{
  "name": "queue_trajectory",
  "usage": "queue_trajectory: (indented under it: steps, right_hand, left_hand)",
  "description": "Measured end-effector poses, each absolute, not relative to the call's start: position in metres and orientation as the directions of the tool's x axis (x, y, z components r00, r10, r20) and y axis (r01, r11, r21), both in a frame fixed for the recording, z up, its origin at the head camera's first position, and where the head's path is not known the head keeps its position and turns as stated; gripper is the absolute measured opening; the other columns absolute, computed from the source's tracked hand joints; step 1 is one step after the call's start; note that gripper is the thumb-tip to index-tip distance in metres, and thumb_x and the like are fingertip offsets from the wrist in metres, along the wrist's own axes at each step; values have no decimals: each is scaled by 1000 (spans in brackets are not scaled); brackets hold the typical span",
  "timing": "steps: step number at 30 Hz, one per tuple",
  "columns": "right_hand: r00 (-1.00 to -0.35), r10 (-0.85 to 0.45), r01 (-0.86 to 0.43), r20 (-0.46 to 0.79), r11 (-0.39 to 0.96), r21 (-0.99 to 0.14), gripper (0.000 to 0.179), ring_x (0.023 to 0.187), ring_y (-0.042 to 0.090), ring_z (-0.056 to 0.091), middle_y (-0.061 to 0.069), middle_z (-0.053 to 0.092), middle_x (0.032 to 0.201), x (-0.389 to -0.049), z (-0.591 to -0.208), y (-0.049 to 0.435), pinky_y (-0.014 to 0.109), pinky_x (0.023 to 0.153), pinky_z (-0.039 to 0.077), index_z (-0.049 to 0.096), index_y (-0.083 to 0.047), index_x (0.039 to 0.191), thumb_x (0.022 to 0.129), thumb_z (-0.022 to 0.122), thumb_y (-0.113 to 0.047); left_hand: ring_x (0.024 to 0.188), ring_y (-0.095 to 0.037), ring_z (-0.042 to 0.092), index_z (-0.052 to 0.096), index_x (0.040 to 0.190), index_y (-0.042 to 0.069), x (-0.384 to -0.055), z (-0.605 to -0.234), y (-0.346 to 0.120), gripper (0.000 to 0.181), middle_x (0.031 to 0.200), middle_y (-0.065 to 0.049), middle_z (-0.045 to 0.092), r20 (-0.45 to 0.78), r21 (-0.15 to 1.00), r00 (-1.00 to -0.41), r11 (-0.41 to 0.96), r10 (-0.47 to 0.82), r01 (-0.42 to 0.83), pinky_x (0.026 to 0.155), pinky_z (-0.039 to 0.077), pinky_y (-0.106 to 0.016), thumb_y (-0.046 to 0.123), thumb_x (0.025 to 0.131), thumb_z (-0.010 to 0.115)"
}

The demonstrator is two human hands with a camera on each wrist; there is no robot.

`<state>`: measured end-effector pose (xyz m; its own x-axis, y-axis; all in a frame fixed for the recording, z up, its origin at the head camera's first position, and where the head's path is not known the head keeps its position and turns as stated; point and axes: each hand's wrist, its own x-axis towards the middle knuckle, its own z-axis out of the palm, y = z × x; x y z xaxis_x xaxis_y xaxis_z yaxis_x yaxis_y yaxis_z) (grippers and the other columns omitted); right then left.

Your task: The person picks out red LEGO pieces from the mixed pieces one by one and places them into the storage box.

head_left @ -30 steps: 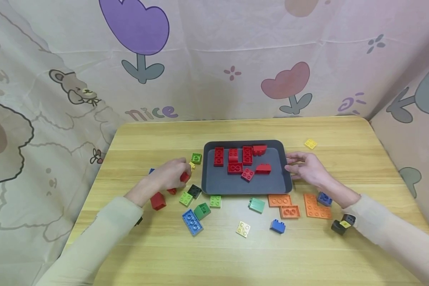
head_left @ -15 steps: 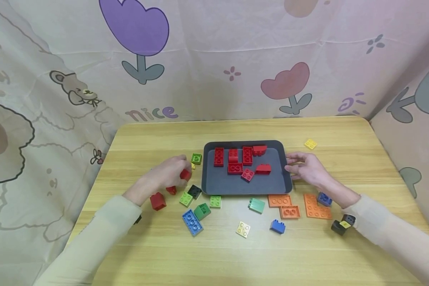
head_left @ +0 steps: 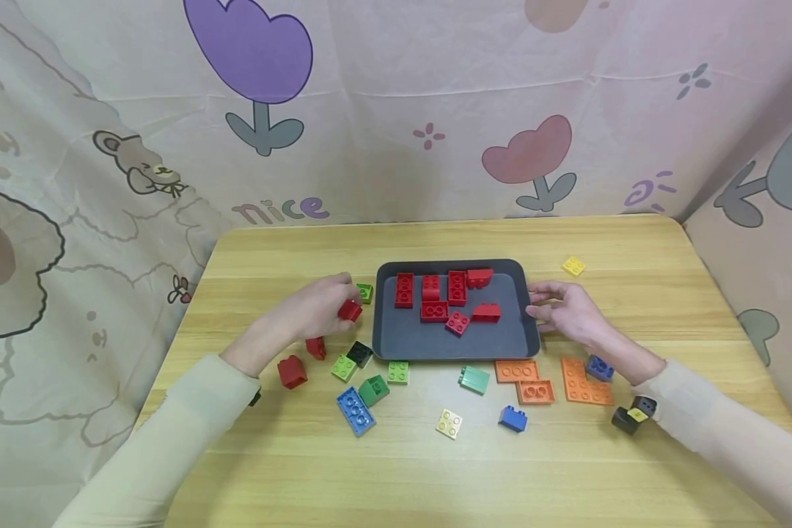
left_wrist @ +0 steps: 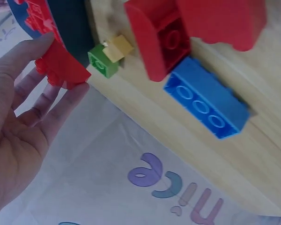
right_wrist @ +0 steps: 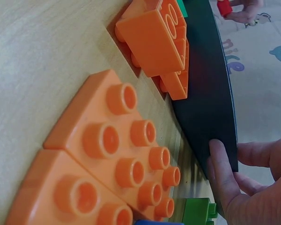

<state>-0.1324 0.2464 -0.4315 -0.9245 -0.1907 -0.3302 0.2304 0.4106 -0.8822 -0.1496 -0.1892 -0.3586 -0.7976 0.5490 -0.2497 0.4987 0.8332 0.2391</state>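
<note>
In the head view, my left hand (head_left: 320,306) pinches a red brick (head_left: 350,310) just left of the dark grey tray (head_left: 409,343). The left wrist view shows this red brick (left_wrist: 63,65) held between thumb and fingertips, its studs toward the palm. Several red bricks lie in the tray, some studs up, others with their hollow side up. At the tray's right end, my right hand (head_left: 570,312) grips the rim; in the right wrist view one fingertip (right_wrist: 217,146) presses the outer wall (right_wrist: 206,79) while other fingers lie behind the edge.
Left of the tray lie a red block (head_left: 292,372), a curved red brick (head_left: 315,347) and a black brick (head_left: 359,354). Green, blue and orange bricks (head_left: 535,391) line the tray's near side. A yellow plate (head_left: 573,265) sits at the back right, before a printed cloth.
My left hand has moved up and slightly right with the red brick, now covering the small yellow brick in the head view. My right hand stays at the tray.
</note>
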Motion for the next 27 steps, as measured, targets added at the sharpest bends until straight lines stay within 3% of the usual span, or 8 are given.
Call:
queue_trajectory:
  steps: [7, 23, 27]
  right_hand:
    - [-924, -196, 226, -327, 410, -884, 59, 108, 14, 72, 33, 51, 143, -132, -431, 246, 33, 87, 67, 39, 11, 156, 104, 62, -5]
    - [-923, -197, 231, -331, 405, -885, 59, 109, 16, 72, 33, 50, 144, -132, -431, 246, 34, 88, 67, 38, 11, 156, 104, 62, -5]
    - [-922, -195, 233, -334, 409, -882, 59, 112, 19, 71, 33, 51, 145, -132, -431, 246, 33, 88, 67, 38, 10, 156, 104, 62, -5]
  left_hand:
    - [98, -21, 65, 73, 128, 8, -146, -350, -175, 43, 114, -10, 67, -245, 239, -785, 820, 569, 520, 89, 65, -36, 20, 89, 86]
    - [86, -15, 60, 73, 129, 7, -144, -353, -147, 44, 104, -7, 66, -190, 213, -741, 763, 645, 610, 72, 56, -22, 27, 91, 84]
    - [85, -14, 60, 73, 130, 8, -146, -357, -138, 46, 105, -7, 66, -191, 207, -731, 754, 656, 623, 73, 57, -22, 29, 91, 84]
